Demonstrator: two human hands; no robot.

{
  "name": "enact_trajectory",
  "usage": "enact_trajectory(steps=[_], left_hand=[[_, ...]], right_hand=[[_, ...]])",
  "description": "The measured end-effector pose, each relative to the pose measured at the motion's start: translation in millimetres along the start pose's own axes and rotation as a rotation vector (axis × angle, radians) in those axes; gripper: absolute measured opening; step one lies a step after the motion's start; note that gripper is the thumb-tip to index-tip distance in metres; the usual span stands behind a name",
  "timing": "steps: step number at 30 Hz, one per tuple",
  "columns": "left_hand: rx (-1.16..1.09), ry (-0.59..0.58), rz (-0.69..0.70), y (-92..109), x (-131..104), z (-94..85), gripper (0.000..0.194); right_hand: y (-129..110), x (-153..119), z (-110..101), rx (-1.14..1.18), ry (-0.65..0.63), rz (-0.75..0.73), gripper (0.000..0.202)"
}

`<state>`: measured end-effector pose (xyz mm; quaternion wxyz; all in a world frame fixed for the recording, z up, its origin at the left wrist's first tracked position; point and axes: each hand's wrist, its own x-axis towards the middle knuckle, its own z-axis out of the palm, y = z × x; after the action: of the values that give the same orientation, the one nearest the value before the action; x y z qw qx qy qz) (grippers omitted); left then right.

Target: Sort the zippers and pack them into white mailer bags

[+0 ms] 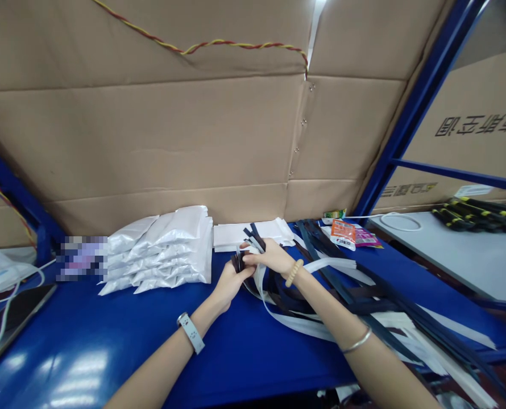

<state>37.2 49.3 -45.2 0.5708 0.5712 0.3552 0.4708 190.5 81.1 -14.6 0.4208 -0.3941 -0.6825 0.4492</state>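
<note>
Both hands meet near the middle of the blue table. My left hand is closed round the dark folded ends of some strips. Just beside it, my right hand pinches the upper ends of dark and white strips, its fingertips touching the left hand's bundle. The strips are long, flat and flexible, like zipper tape. A white strip hangs from the hands and curves rightward. Under and beyond my right forearm lies a loose spread of dark strips and white ones, partly hidden by that arm.
White padded mailers are stacked at the left, with a flat white pile behind the hands. Snack packets lie back right. A dark-screened device and cables are far left. Cardboard and blue posts bound the table.
</note>
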Motion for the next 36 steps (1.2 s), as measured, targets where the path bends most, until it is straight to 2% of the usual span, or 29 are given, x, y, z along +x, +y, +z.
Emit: enact_trajectory(steps=[3, 6, 10, 14, 18, 20, 23, 26, 30, 33, 36], left_hand=[[-0.009, -0.032, -0.034, 0.7, -0.6, 1.3, 0.037], [-0.034, -0.022, -0.072, 1.0, -0.4, 2.2, 0.040], [-0.054, -0.016, -0.063, 0.0, -0.3, 1.5, 0.041], [-0.110, -0.032, -0.111, -1.0, -0.5, 1.7, 0.046], [-0.208, -0.021, -0.104, -0.2, 1.7, 2.7, 0.052], [-0.159, 0.006, -0.070, 0.7, 3.0, 2.1, 0.053], [0.097, 0.084, 0.002, 2.6, 3.3, -0.2, 0.049], [0.256, 0.099, -0.004, 6.2, 2.8, -1.5, 0.049], [0.144, 0.029, -0.052, 18.9, 10.0, 5.8, 0.048], [0.168, -0.006, -0.035, 32.9, 26.6, 21.2, 0.039], [0.333, -0.029, -0.070, 38.7, 48.6, 41.2, 0.028]], right_hand=[[4.8, 1.8, -3.3, -0.145, -0.071, 0.006, 0.028], [8.4, 2.9, -4.8, -0.132, -0.074, 0.007, 0.026], [6.7, 3.5, -3.7, -0.049, -0.006, -0.060, 0.026], [4.0, 3.7, -3.2, -0.005, 0.076, -0.109, 0.030], [2.5, 3.2, -5.8, 0.142, 0.162, -0.069, 0.033], [-0.4, 2.5, -9.6, 0.216, 0.205, -0.018, 0.034], [-11.7, -0.3, -24.0, 0.283, 0.315, -0.015, 0.032], [-33.5, -7.4, -54.9, 0.307, 0.450, -0.126, 0.027], [-83.0, -25.5, -113.9, 0.336, 0.601, -0.283, 0.018], [-132.8, -46.2, -149.7, 0.261, 0.753, -0.470, 0.011], [-181.6, -75.2, -171.0, 0.183, 0.785, -0.694, 0.018]])
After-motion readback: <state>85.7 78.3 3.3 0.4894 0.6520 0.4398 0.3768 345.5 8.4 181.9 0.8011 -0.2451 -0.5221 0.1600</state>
